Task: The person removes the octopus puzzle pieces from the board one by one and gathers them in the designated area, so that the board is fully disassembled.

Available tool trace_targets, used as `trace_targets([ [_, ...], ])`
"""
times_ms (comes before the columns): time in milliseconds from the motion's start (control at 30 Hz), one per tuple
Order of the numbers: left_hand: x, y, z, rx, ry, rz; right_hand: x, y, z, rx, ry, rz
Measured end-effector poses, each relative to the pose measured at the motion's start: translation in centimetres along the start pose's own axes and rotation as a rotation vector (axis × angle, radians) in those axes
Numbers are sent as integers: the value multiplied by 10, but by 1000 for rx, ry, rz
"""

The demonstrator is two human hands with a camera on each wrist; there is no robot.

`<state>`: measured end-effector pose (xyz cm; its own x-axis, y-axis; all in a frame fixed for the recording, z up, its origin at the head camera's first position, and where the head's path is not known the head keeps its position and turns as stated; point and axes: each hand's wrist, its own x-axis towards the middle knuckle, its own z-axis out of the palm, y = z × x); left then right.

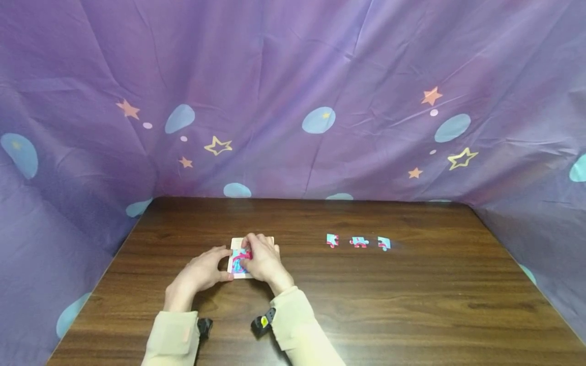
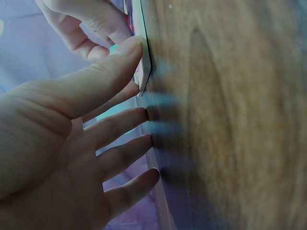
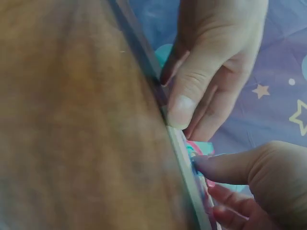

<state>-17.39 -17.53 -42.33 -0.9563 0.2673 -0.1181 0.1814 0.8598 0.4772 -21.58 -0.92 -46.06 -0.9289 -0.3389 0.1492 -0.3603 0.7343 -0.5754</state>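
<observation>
A small white-bordered puzzle board [image 1: 236, 242] with a blue and pink picture lies on the table, left of centre. My left hand [image 1: 203, 273] touches its left edge with thumb and index finger. In the left wrist view the other fingers of this left hand [image 2: 91, 129] are spread and fairly straight, tips by the tabletop. From the right, my right hand [image 1: 265, 259] reaches over the board. Its thumb and fingers pinch a blue and pink puzzle piece [image 3: 205, 147] at the board's surface, partly hidden by the hands.
Three loose puzzle pieces lie in a row to the right: a left one [image 1: 332, 240], a middle one [image 1: 359, 242] and a right one [image 1: 384, 243]. The brown wooden table [image 1: 412, 300] backs onto a purple patterned cloth [image 1: 274, 76].
</observation>
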Motion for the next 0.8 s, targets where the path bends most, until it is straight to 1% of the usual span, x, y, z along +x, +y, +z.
trace_targets([
  [133, 1, 0, -2, 9, 6, 9, 0, -1, 2, 24, 35, -20],
  [200, 2, 0, -2, 16, 1, 8, 0, -1, 1, 27, 39, -13],
  [333, 5, 1, -1, 27, -14, 4, -1, -1, -2, -2, 14, 4],
  [467, 4, 2, -1, 27, -15, 8, -3, -1, -3, -12, -11, -7],
  [600, 2, 1, -1, 16, -7, -1, -4, -1, -1, 2, 1, -18],
  [700, 1, 1, -1, 11, -3, -6, -3, -1, 0, 48, 22, -22],
  [800, 0, 0, -1, 10, -4, -9, -3, 1, -2, 144, 68, -20],
])
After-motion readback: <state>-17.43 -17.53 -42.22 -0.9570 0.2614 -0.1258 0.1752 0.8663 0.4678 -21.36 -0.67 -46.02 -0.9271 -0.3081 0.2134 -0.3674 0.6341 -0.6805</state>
